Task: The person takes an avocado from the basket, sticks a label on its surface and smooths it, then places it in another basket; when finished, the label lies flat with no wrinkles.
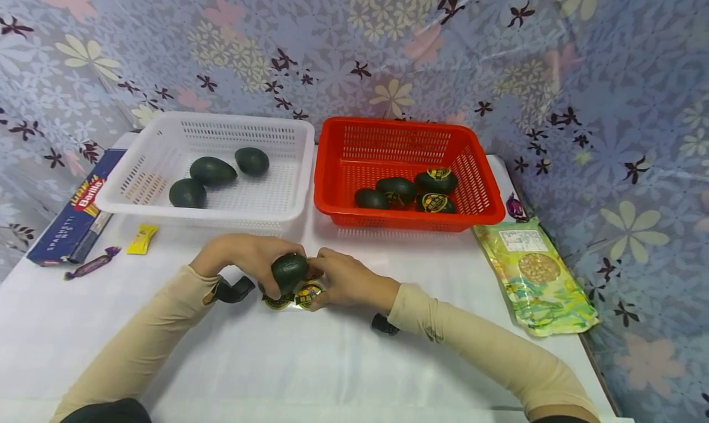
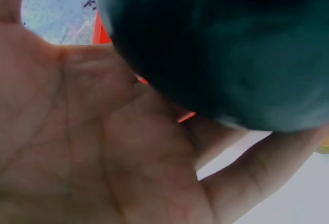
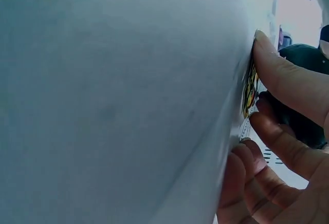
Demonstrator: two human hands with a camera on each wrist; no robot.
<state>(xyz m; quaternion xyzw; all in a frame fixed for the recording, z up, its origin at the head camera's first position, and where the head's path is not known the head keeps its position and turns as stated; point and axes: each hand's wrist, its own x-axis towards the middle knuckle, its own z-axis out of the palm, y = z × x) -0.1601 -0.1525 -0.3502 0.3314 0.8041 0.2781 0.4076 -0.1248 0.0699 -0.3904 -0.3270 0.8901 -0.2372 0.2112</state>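
Observation:
My left hand [image 1: 252, 260] grips a dark green avocado [image 1: 290, 273], fingers and thumb around its sides. Close up in the left wrist view, the avocado [image 2: 221, 54] lies against the fingers, with the palm [image 2: 103, 136] bare beside it. Right beside the avocado, my right hand [image 1: 349, 279] is low over a sheet of round black and gold stickers [image 1: 308, 295] on the white table. In the right wrist view, the thumb [image 3: 288, 80] and curled forefinger are at the sticker sheet [image 3: 250, 90], seen edge-on between their tips. Part of the sheet is hidden by both hands.
Behind the hands stand a white basket [image 1: 255, 214] with three avocados and a red basket [image 1: 410, 220] with several stickered avocados. At left lie a spaghetti box [image 1: 72, 210], a yellow packet [image 1: 142, 239] and a wrapped candy [image 1: 93, 263]. A green-yellow bag [image 1: 537, 278] is at right.

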